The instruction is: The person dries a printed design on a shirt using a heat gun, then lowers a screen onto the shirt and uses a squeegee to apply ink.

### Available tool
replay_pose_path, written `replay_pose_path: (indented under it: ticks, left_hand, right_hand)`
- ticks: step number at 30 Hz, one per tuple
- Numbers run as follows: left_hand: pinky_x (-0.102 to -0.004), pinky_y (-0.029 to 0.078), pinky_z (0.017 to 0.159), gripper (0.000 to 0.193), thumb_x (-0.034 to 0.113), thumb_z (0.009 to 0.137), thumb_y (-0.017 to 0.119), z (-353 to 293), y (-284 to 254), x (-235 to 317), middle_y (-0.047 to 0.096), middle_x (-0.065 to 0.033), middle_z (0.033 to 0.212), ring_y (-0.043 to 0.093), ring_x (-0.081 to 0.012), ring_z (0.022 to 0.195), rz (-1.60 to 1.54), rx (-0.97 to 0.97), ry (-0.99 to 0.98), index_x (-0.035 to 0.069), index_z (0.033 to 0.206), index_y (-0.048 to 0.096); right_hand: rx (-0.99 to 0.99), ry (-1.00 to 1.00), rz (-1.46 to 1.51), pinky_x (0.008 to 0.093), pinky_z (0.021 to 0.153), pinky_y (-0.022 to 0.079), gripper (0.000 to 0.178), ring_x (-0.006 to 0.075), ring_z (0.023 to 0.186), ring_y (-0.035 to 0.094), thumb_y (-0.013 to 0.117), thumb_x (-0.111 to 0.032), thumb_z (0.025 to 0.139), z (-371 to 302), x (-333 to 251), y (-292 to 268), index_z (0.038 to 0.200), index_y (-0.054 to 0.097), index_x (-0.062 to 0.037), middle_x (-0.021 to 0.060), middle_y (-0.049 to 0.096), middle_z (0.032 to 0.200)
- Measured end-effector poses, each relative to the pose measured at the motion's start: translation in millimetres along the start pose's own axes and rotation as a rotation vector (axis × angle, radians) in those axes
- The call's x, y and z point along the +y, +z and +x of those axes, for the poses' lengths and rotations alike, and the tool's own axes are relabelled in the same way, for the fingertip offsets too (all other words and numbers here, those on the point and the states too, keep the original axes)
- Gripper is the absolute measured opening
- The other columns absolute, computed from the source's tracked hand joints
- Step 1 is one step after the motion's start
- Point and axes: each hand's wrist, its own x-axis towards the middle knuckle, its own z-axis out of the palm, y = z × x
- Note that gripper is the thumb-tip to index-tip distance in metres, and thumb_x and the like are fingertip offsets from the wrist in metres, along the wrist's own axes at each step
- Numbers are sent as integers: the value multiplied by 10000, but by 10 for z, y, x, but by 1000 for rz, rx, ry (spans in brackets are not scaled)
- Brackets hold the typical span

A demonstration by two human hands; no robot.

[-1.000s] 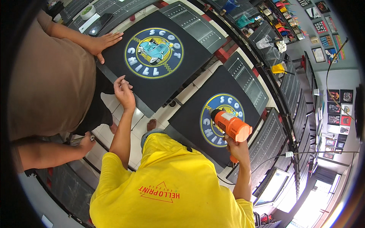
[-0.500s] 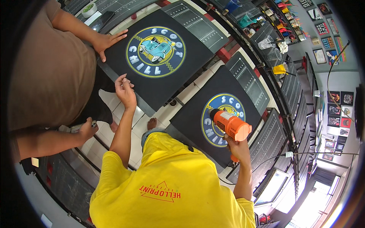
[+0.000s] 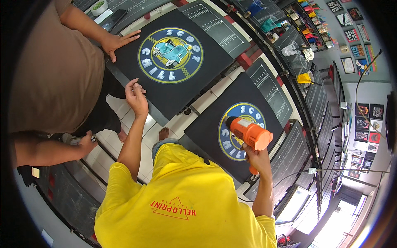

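My right hand point(image 3: 257, 159) grips an orange heat gun point(image 3: 252, 134) by its handle. Its dark nozzle points left over the round scooter print point(image 3: 231, 144) on the nearer black fabric point(image 3: 211, 124), partly covering that print. At the near left edge of the other black fabric point(image 3: 182, 97) is my left hand point(image 3: 136, 99), fingers curled in; whether they pinch anything is hidden. That fabric lies flat on a board and bears a round blue and yellow print point(image 3: 170, 55) with a turquoise scooter.
A co-worker in a brown shirt point(image 3: 58, 78) stands at the left, one hand point(image 3: 115, 43) spread by the farther fabric's edge. Gridded dark boards point(image 3: 271, 89) extend beyond both fabrics. A cable point(image 3: 285, 180) trails from the heat gun. Plastic cups point(image 3: 305, 77) line the rack behind.
The co-worker's lower hand has shifted slightly down and left. My hands and the heat gun stay almost where they were; the whole view has moved a little.
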Motion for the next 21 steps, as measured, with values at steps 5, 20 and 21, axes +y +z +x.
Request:
replay_pose_path:
  ticks: [5, 20, 21]
  left_hand:
    - [-214, 455, 625, 194, 72, 1006, 494, 12, -7, -17, 553, -16, 867, 537, -76, 668, 8, 4, 17, 1, 1139, 616]
    - [-217, 461, 640, 186, 70, 1009, 494, -16, -6, 18, 552, -13, 853, 535, -73, 679, -2, -7, 18, 7, 1139, 612]
    - [-218, 460, 640, 187, 70, 1008, 495, -9, -10, 8, 554, -15, 855, 535, -73, 679, -9, -10, 17, 7, 1139, 612]
  right_hand:
    - [10, -46, 4, 257, 518, 468, 333, 81, 592, 569, 687, -244, 955, 5, -29, 33, 1206, 589, -47, 25, 679, 840]
    - [27, -6, 41, 279, 559, 476, 381, 106, 633, 579, 718, -188, 911, 99, -53, -5, 1219, 582, -9, 12, 627, 814]
    - [23, 14, 39, 278, 557, 479, 380, 104, 632, 580, 720, -191, 910, 123, -56, -24, 1215, 584, -10, 13, 631, 819]
